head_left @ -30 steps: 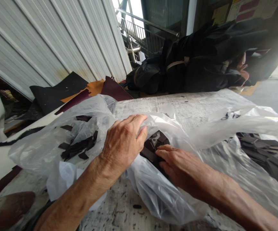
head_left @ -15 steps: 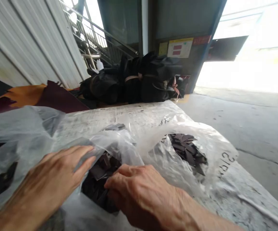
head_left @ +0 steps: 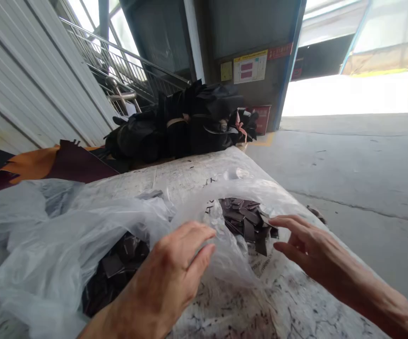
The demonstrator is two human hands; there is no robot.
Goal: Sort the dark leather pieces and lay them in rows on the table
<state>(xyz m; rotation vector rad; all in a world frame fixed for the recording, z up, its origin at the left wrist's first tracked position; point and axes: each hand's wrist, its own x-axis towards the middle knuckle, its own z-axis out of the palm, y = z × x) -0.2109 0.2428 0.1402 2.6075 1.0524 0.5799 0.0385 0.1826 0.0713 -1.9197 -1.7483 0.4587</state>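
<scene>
Strapped black bundles (head_left: 186, 125) lie below a steel stair railing (head_left: 119, 70), left of a wall notice (head_left: 250, 67). A maroon sheet (head_left: 76, 165) and an orange sheet (head_left: 37, 157) lie beside a ribbed metal shutter (head_left: 30, 80).

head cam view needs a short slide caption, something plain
Left hand resting on a clear plastic bag, right hand held near dark leather scraps inside it.
</scene>
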